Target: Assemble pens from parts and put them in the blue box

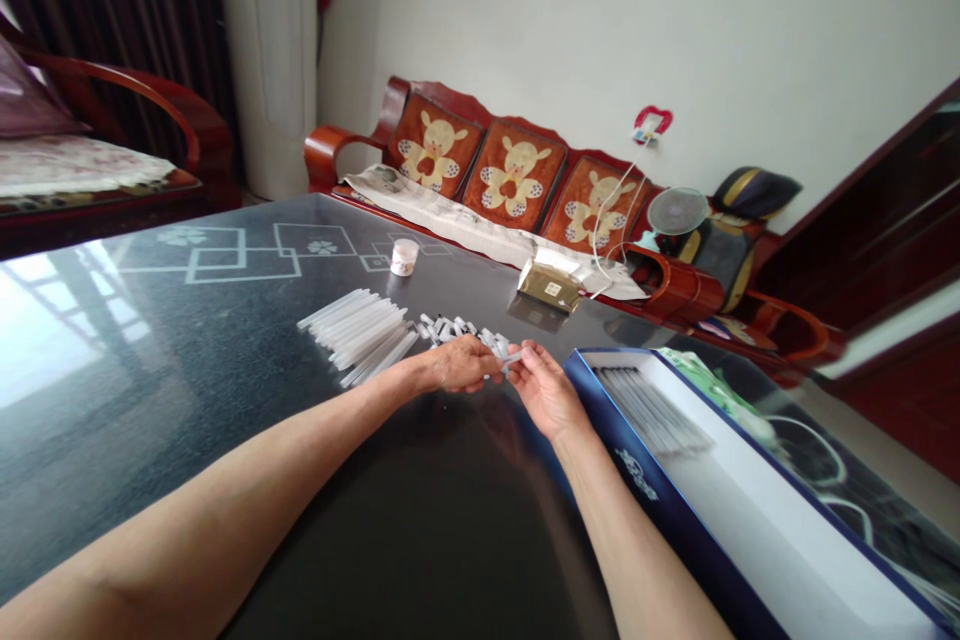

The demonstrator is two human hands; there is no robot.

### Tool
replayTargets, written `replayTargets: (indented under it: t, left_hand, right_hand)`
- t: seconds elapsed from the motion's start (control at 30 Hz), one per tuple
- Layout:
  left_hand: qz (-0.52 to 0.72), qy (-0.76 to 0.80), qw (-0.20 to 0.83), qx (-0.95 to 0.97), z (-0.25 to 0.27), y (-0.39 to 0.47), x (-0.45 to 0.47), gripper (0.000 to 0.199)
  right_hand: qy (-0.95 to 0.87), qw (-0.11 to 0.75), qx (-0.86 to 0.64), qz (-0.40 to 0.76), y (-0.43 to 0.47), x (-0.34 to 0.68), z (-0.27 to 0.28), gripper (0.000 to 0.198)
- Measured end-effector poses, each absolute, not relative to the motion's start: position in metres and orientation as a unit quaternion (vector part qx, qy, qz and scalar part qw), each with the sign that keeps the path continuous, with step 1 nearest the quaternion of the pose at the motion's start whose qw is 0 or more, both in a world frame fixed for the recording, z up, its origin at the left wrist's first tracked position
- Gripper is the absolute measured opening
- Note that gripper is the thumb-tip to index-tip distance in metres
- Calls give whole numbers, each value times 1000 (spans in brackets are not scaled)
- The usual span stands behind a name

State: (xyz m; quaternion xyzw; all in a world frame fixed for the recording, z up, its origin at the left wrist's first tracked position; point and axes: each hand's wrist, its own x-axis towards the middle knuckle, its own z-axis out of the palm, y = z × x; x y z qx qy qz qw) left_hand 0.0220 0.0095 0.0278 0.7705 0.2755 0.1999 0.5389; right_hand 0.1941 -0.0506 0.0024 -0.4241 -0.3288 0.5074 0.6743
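Observation:
Both of my hands meet over the dark glossy table. My right hand [546, 388] pinches a small white plastic piece [513, 358], which looks like a pen cap or tip. Close against its other end is my left hand [459, 364], palm down with fingers curled; what these hold is hidden. Just behind the left hand lies a pile of small white pieces [456, 326], some with dark parts. A row of translucent white pen-like tubes [360, 328] lies to its left.
A long blue box [720, 530] with a white inside stands at right, holding a bundle of grey, slim pen-like sticks [652, 410]. Farther back are a small white cup [404, 258] and a gold tissue box [551, 286]. A wooden sofa [324, 152] lines the wall.

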Motion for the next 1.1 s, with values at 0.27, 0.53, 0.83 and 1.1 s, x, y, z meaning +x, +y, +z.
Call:
replayTargets:
  t: [0.27,0.53,0.83,1.1]
  left_hand:
    - [251,312,180,899,14,0,31,28]
    - [199,319,67,924,9,-8,31,28]
    - [185,315,22,931,10,-4,30,27]
    - [274,274,-109,916,15,10,21,34]
  right_hand:
    - [-283,703,-445,477,-49,187,-3,30]
    - [-262,712,-443,477,-47,184,-7,28]
    - [-293,697,-466,459,-46,184,-7,27]
    - [-645,459,-592,149,-60,195,22,17]
